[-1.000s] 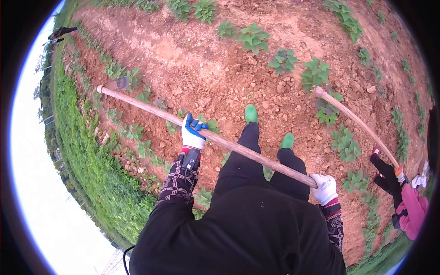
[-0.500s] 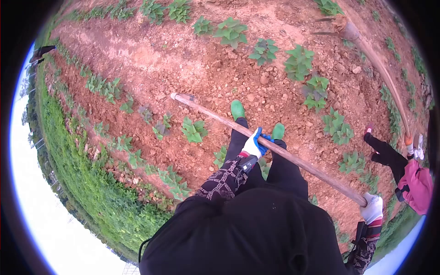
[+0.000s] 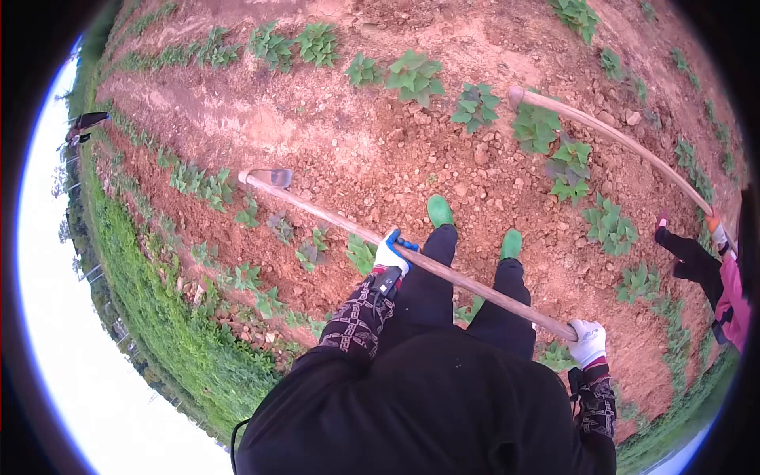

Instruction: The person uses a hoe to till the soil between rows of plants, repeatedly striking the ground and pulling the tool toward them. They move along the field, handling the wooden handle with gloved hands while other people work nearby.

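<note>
A hoe (image 3: pixel 467 283) with a long wooden handle slants across my body, its metal blade at the far left end above the reddish soil. Partway along the handle, my left hand (image 3: pixel 394 252), in a white and blue glove, is wrapped round the wood. My right hand (image 3: pixel 587 342), also gloved, grips the handle's near end at the right. Below the hoe are my green shoes (image 3: pixel 439 211) on the loose soil. Leafy green plants (image 3: pixel 362 253) grow close to the handle, near my left hand.
At right, a co-worker in a pink top (image 3: pixel 736 301) holds another long-handled tool (image 3: pixel 633 138), reaching over the plants. Rows of leafy plants (image 3: pixel 416 77) cross the cloddy soil (image 3: pixel 348 158). Thick green growth (image 3: pixel 174 348) borders the left side. Another person (image 3: pixel 87 123) stands far left.
The hoe and both my hands have shifted left in view, and its blade now shows more clearly. The co-worker's tool has swung leftward over the plants.
</note>
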